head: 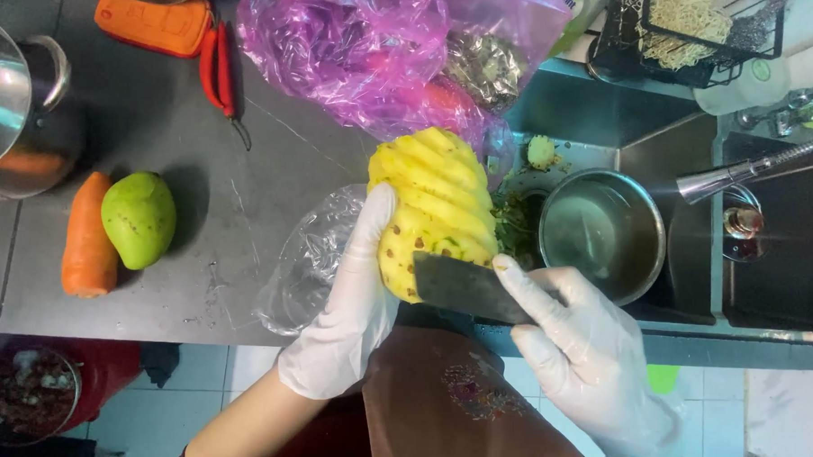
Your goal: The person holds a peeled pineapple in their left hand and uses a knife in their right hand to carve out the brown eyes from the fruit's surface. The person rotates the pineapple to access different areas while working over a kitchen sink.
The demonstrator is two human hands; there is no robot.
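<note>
**Peeled pineapple held up, cleaver blade set at its near end**

The peeled pineapple (pixel 434 207) is held off the table (pixel 244 223), its long axis running away from the body. The left hand (pixel 354 308) is wrapped along its left flank, fingers (pixel 377 220) clasped on the fruit. The right hand (pixel 574 342) is clenched on a cleaver (pixel 467 289), whose blade lies crosswise against the near end. Just beyond, a steel bowl (pixel 602 233) is set in the sink (pixel 679 175). A carrot (pixel 88 237) and green mango (pixel 138 219) lie well apart, left.

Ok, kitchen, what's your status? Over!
Left hand gripping peeled pineapple. Right hand holding knife, blade against its lower end. Steel bowl close beside.
</note>
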